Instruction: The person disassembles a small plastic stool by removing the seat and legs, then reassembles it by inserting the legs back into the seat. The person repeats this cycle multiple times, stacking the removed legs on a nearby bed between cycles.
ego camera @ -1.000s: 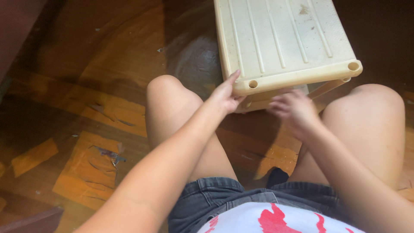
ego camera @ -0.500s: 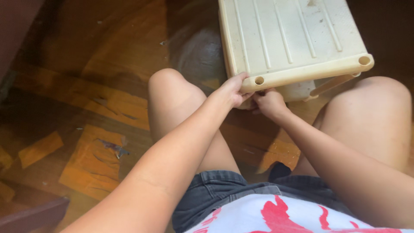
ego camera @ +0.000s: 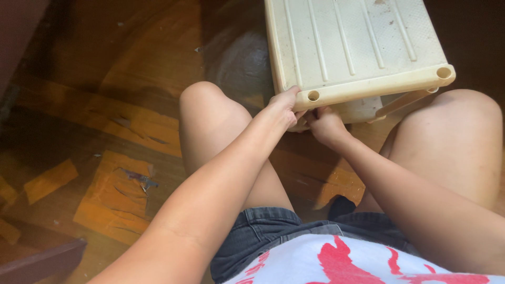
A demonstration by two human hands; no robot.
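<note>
Left hand (ego camera: 282,108) grips the near corner of the cream plastic shelf (ego camera: 357,50), fingers on its edge. Right hand (ego camera: 324,123) sits just beside it, tucked under the shelf rim; can't tell what it holds. Shelf sits just ahead of both hands, above the worn wooden floor (ego camera: 105,131).

Pretty beat-up wooden floor (ego camera: 131,63), dark and glossy, with orange patches (ego camera: 113,202) where the finish is peeling and cracked. Smaller orange strip (ego camera: 50,179) off to the left. Dark reddish furniture edge (ego camera: 37,263) poking in at bottom left, another dark panel (ego camera: 21,31) top left.
</note>
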